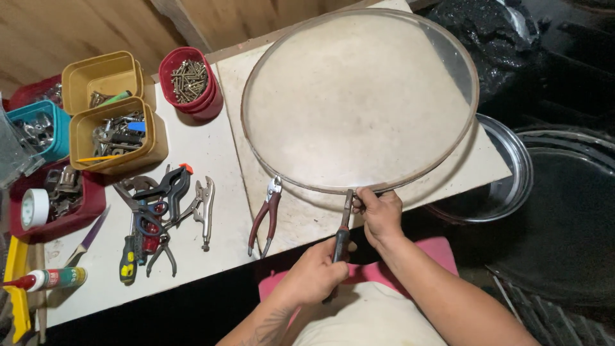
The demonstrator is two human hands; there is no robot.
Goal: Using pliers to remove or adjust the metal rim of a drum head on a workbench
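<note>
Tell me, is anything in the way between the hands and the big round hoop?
Nothing visible is. The right hand already pinches the near edge of the big round hoop. The left hand holds a dark-handled tool whose tip reaches the hoop beside it. The red-handled pliers lie off to the side.

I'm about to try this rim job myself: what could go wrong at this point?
The right hand pinches the metal hoop right beside the tool that the left hand grips, so a slip might catch fingers. The hoop overhangs the board's edge and could tip. The red-handled pliers touch the rim and may be knocked off.
</note>
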